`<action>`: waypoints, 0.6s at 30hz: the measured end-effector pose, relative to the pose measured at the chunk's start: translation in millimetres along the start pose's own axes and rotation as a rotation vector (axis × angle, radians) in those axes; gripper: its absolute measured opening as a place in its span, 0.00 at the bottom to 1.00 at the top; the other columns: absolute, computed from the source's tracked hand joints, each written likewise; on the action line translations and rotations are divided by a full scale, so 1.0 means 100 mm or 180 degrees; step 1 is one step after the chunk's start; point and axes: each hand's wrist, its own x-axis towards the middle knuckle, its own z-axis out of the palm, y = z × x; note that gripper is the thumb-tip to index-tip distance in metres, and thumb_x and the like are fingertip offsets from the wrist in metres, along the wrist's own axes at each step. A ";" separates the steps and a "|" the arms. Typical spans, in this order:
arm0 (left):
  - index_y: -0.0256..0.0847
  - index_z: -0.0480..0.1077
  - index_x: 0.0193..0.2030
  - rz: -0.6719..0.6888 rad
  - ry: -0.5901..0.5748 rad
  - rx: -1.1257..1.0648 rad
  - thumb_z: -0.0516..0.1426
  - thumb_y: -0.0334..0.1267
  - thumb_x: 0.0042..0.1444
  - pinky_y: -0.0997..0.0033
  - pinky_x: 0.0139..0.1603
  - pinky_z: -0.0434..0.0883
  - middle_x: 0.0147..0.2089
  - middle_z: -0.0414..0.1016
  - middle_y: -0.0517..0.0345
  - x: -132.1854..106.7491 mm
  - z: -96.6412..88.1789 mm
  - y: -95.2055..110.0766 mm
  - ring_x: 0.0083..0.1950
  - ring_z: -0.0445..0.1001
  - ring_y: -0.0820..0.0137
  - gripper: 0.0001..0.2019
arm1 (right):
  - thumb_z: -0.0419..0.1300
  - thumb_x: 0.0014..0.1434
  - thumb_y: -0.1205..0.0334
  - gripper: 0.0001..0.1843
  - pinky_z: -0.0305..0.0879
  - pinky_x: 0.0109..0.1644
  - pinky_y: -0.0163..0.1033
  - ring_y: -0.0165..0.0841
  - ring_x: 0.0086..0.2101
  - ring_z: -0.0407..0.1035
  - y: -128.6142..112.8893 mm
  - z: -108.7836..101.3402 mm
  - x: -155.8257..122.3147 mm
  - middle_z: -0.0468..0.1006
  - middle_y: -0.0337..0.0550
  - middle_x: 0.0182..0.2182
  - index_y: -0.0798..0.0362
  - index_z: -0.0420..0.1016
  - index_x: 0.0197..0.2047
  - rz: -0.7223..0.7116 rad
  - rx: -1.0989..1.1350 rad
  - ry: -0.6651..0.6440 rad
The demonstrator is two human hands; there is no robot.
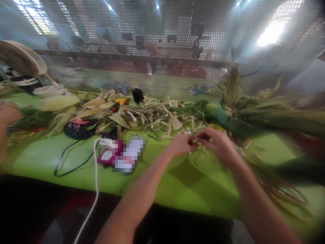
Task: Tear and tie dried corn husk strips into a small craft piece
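Observation:
Over the green table [167,183], my left hand [183,145] and my right hand [217,143] meet with their fingertips close together. Both are closed in a pinch on a thin pale husk strip [195,141], mostly hidden by the fingers. Narrow green strips [201,150] show just below the fingertips; whether they are held or lie on the table I cannot tell. Behind the hands spreads a heap of dry husk pieces and shreds [172,118].
To the left are a phone [130,154], a magenta packet [105,157], a white cable [95,183], a black round object [80,130] and a fan [22,57]. Long green leaves [276,117] lie right. Another person's arm [7,113] is at far left. A perforated metal screen [165,71] stands behind.

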 end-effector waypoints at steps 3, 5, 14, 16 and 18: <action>0.40 0.76 0.34 0.0043 -0.0078 -0.0151 0.55 0.41 0.49 0.75 0.24 0.55 0.22 0.65 0.63 0.00 -0.01 0.00 0.24 0.60 0.74 0.11 | 0.62 0.58 0.65 0.05 0.67 0.37 0.37 0.34 0.32 0.73 0.01 -0.01 0.01 0.80 0.42 0.33 0.50 0.76 0.39 0.0059 0.0111 -0.0047; 0.39 0.77 0.36 0.0085 -0.0192 -0.0265 0.55 0.41 0.49 0.74 0.25 0.56 0.23 0.66 0.63 0.01 -0.01 -0.01 0.24 0.60 0.75 0.12 | 0.62 0.59 0.64 0.04 0.67 0.37 0.37 0.33 0.32 0.73 0.04 -0.03 0.01 0.80 0.41 0.33 0.50 0.76 0.39 0.0126 0.0246 -0.0123; 0.38 0.73 0.28 0.0215 -0.0058 -0.0247 0.57 0.40 0.48 0.73 0.25 0.54 0.22 0.65 0.62 0.02 0.03 -0.03 0.26 0.61 0.73 0.07 | 0.61 0.58 0.67 0.05 0.66 0.38 0.37 0.34 0.33 0.72 -0.07 -0.02 -0.02 0.79 0.42 0.33 0.50 0.76 0.39 0.0027 -0.0014 -0.0225; 0.38 0.72 0.25 0.0233 0.0013 -0.0131 0.58 0.39 0.47 0.73 0.26 0.54 0.21 0.63 0.62 0.03 0.04 -0.05 0.26 0.61 0.73 0.07 | 0.59 0.58 0.70 0.06 0.66 0.38 0.37 0.35 0.34 0.72 -0.12 0.03 -0.03 0.78 0.43 0.33 0.51 0.75 0.37 -0.0059 -0.0214 -0.0131; 0.39 0.73 0.28 0.0219 -0.0017 -0.0077 0.58 0.40 0.48 0.73 0.27 0.55 0.22 0.64 0.62 0.05 0.04 -0.08 0.27 0.62 0.73 0.07 | 0.59 0.58 0.70 0.05 0.66 0.38 0.37 0.35 0.34 0.72 -0.15 0.06 -0.03 0.78 0.43 0.33 0.51 0.74 0.37 -0.0111 -0.0264 -0.0085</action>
